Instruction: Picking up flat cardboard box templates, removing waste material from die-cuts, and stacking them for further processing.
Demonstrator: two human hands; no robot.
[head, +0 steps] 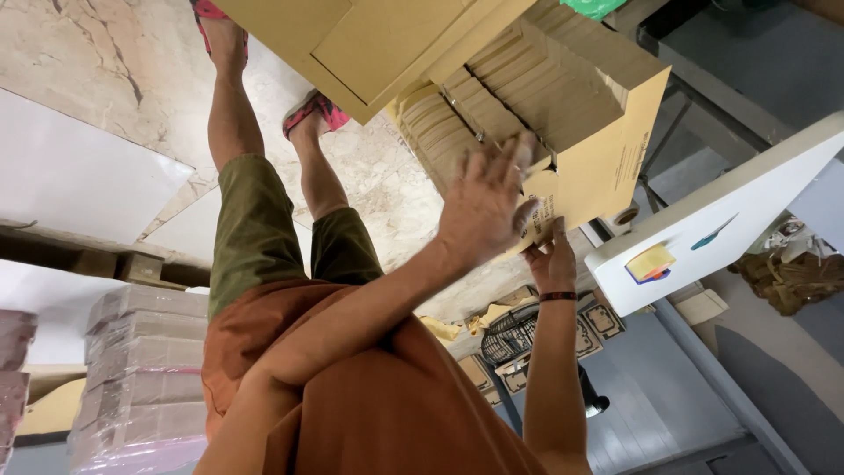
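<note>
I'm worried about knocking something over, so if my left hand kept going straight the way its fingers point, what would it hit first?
Most likely the packed row of brown cardboard pieces in the open carton, just past the left hand; depth is unclear.

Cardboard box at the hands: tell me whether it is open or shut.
Open. The cardboard box has its flaps turned back, and packed rows of flat brown cards show inside, with the left hand spread over them.

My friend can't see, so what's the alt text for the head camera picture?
Two bare hands work at a tan carton packed with flat cardboard pieces: the left hand lies open on a loose card, the right hand pinches its lower edge.
</note>
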